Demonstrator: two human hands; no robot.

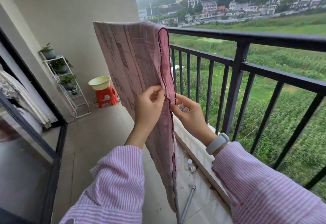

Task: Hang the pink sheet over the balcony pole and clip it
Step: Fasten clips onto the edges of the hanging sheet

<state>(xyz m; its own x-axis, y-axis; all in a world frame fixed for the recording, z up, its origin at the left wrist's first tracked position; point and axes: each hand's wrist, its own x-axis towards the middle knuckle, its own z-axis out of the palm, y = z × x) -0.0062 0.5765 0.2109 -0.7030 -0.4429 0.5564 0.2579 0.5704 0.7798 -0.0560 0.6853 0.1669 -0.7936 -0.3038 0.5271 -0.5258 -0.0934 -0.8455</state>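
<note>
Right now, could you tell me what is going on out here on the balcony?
A person in a striped pink top is hanging a pink sheet. It is already draped over something at about the height of the black balcony railing; the support itself is hidden by the cloth. The left hand and the right hand each pinch the sheet's dark-stitched side edge with their fingers, about halfway down. No clip is visible on the sheet yet.

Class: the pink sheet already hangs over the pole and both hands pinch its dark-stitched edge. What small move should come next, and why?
Probably pull the two layers level: the left hand and right hand pinch the pink sheet at its edge, and no clip is in view.
</note>
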